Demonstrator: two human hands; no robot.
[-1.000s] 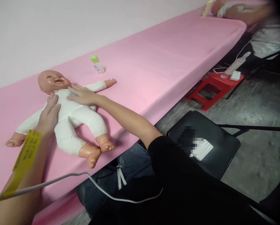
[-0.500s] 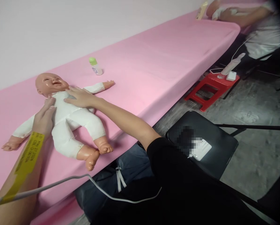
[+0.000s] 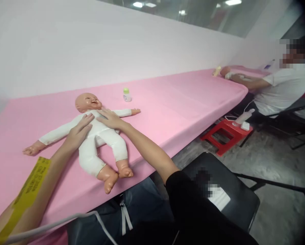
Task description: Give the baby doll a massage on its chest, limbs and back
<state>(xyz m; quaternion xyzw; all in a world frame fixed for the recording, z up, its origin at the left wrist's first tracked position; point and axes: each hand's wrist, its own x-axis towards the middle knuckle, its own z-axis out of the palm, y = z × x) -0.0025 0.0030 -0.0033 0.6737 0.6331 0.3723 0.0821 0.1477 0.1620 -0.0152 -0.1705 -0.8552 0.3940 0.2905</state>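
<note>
Both arms extend toward frame centre-left; left hand point(image 3: 79, 131) and right hand point(image 3: 109, 118) lie flat, palms down, fingers open.

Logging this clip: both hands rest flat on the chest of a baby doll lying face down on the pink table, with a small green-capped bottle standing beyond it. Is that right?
Not quite. The baby doll lies face up, not face down; the head view shows its face turned upward. The rest holds: the left hand and right hand rest flat on its chest, on the pink table, with the green-capped bottle standing beyond it.
</note>
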